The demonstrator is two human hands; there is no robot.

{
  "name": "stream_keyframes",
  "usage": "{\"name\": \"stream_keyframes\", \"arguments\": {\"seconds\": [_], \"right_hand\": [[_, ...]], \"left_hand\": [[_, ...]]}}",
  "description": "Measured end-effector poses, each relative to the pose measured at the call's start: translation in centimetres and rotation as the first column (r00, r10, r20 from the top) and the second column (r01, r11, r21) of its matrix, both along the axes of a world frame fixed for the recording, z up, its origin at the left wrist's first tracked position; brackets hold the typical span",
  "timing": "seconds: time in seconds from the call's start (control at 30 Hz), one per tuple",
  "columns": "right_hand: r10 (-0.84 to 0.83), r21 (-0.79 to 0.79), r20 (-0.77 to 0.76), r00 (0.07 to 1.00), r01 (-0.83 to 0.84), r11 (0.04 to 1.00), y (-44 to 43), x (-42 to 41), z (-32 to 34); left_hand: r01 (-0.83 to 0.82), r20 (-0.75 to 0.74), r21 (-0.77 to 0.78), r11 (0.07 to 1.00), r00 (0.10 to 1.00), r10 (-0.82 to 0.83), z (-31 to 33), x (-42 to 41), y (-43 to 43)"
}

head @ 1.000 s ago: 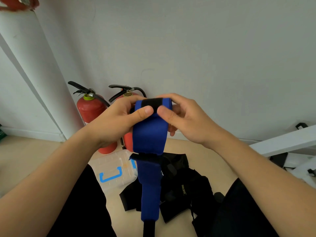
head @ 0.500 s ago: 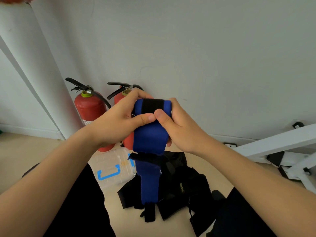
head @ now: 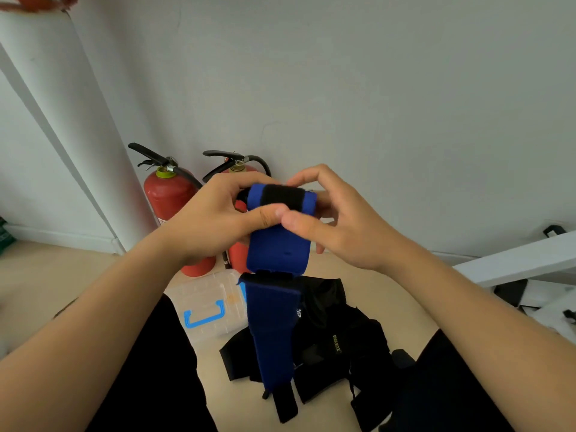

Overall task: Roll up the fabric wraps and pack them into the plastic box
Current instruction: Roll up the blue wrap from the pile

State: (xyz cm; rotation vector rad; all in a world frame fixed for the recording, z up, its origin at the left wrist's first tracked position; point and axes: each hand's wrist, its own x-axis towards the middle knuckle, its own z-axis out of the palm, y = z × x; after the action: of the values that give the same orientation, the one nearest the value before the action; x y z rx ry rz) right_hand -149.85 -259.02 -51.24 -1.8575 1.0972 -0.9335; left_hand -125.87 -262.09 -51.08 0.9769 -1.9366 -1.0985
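A blue fabric wrap [head: 277,244] with a black strip across its top is held up in front of me, partly rolled at the top. My left hand [head: 215,222] grips the roll from the left, thumb pressed on its front. My right hand [head: 336,222] pinches it from the right, thumb beside the left thumb. The wrap's loose tail [head: 272,335] hangs straight down and ends in a black tab [head: 285,403]. The clear plastic box [head: 208,307] with a blue handle lies closed on the floor below, left of the tail.
A heap of black fabric wraps [head: 336,344] lies on the floor right of the box. Two red fire extinguishers [head: 170,198] stand against the wall behind my hands. A white pipe [head: 62,120] rises at left. A white metal frame [head: 514,260] reaches in from the right.
The roll at the top has grown slightly and the hanging tail has risen, so its black tab now clears the floor. My right fingers have shifted up over the roll's top edge.
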Motion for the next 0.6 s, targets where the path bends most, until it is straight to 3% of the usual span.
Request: {"name": "stream_keyframes", "arguments": {"seconds": [0.07,0.17,0.37,0.5,0.6], "right_hand": [[0.005,0.054,0.004,1.000,-0.005,0.999,-0.14,-0.07,0.12],[-0.004,0.023,0.023,1.000,0.003,1.000,-0.18,-0.01,0.05],[-0.062,-0.076,0.006,0.998,0.062,0.995,0.08,-0.54,0.34],[-0.093,-0.083,-0.028,0.995,0.091,0.992,0.20,-0.63,0.24],[-0.088,0.081,-0.053,0.995,0.093,0.992,0.28,-0.94,0.43]], "left_hand": [[0.002,0.026,-0.079,0.997,1.000,0.001,-0.13,-0.16,0.17],[0.011,-0.002,-0.061,0.998,1.000,-0.011,-0.16,-0.22,0.28],[0.069,-0.117,0.242,0.968,0.992,-0.042,-0.15,-0.14,0.15],[0.065,-0.078,0.146,0.987,0.996,-0.054,-0.20,-0.34,0.32],[-0.014,-0.105,0.099,0.995,0.994,0.025,-0.27,-0.52,0.16]]}}
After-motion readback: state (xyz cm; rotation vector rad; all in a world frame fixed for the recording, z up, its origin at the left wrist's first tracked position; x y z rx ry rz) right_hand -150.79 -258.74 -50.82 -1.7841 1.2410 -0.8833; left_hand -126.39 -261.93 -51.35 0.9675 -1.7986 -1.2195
